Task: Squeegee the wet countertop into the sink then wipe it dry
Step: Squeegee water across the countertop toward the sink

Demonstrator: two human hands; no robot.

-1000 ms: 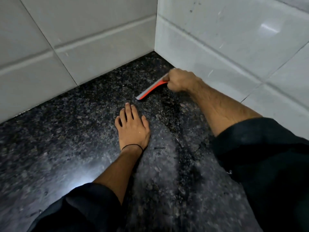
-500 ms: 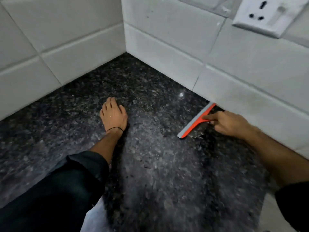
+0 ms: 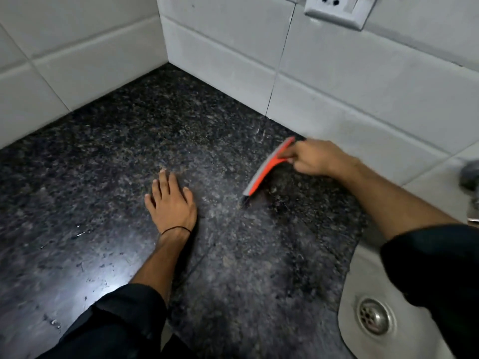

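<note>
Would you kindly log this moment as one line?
right hand grips squeegee | left hand flat on countertop | sink lower right

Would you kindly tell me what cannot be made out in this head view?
Head view:
Handle of the squeegee: wrapped inside the fingers of the right hand.
The sink: largely covered by the right sleeve, cut by the bottom edge.
A grey object at the right edge: blurred and cropped, unidentifiable.
The wall socket: top cropped by the upper edge.

Glossy speckled granite is seen in the countertop (image 3: 124,156), glazed white tile on the walls (image 3: 363,81), brushed metal in the sink (image 3: 363,275).
</note>
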